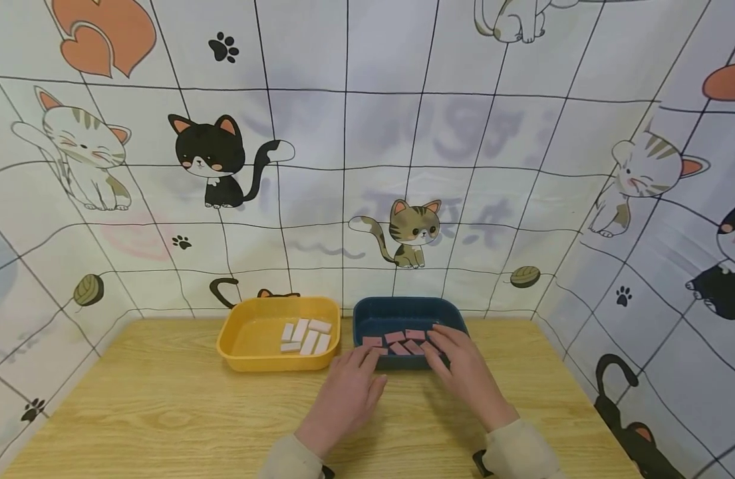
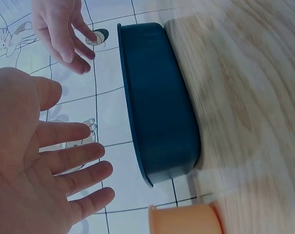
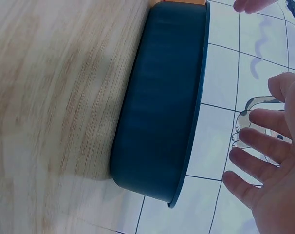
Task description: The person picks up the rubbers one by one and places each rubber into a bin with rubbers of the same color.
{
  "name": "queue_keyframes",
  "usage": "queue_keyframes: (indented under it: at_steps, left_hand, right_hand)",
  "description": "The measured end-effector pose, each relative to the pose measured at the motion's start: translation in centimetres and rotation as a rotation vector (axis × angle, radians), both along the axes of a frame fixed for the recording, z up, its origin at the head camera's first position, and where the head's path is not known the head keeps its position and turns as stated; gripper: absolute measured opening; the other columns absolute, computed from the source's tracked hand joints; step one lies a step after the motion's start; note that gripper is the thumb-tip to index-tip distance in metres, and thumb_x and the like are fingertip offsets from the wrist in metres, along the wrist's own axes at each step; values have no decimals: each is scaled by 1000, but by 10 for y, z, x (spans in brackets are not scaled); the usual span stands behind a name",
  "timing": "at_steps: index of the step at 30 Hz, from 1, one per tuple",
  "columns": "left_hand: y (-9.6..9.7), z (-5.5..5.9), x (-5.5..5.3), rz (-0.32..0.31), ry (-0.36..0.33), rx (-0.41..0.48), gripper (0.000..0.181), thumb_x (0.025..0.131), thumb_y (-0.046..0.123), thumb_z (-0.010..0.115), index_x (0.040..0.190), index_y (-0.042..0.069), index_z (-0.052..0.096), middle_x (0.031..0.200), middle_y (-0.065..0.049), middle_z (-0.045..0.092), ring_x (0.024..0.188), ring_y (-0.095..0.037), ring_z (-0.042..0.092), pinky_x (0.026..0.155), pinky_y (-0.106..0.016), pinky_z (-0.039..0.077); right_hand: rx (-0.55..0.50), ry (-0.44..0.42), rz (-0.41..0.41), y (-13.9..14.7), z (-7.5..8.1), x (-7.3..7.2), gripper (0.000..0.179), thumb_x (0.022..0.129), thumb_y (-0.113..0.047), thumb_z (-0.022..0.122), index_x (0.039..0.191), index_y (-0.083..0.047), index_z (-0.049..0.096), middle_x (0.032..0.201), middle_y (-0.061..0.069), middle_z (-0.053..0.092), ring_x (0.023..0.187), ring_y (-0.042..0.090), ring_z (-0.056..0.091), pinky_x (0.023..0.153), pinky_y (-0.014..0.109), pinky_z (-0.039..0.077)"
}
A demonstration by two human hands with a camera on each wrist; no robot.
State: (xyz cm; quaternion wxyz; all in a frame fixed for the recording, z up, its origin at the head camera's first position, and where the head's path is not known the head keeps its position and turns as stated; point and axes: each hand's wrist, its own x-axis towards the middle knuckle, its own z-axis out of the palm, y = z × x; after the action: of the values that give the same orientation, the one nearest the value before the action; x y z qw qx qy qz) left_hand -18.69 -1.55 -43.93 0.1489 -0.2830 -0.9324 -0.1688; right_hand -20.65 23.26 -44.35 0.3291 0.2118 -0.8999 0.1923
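Observation:
A dark blue tray [image 1: 408,307] holds several small pink rectangular tiles [image 1: 395,337] lying loose on its floor. My left hand [image 1: 352,389] hovers over the tray's near left corner, and in the left wrist view its fingers [image 2: 84,156] spread with the palm bare. At the tray's near right side is my right hand [image 1: 467,376], its fingertips overlapping the tiles there in the head view. The right wrist view has that hand's fingers [image 3: 262,141] extended and a little bent, holding nothing, above the level of the tray's rim.
Left of the blue tray stands a yellow tray [image 1: 247,332] with several white rectangular tiles [image 1: 308,342] toward its right side. Both sit at the back of the wooden table [image 1: 181,412], close against a cat-patterned cloth backdrop [image 1: 319,133] that also rises along both sides.

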Motion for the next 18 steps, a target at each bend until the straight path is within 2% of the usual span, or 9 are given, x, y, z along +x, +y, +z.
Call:
queue_keyframes:
  at_steps: [4,11,18]
  left_hand:
    - [-9,1,1,13,37,-1,43,106,28,57,138,0,61,139,-16,60,129,-33,56,107,-51,46]
    - [-31,6,1,50,110,29,42,105,25,60,135,-2,61,135,-21,61,125,-38,57,103,-54,47]
    - [-57,14,-2,93,162,68,39,102,23,64,131,-3,62,136,-22,59,126,-40,55,103,-58,46]
  right_hand:
    - [36,15,-1,3,2,6,36,91,-15,79,121,3,73,129,22,67,120,40,63,98,58,51]
    - [60,-52,-37,14,9,15,39,94,-16,75,127,3,70,137,23,62,127,41,58,102,59,48]
    - [73,-79,-62,28,20,20,44,96,-16,72,134,6,64,143,25,58,130,44,55,104,61,45]
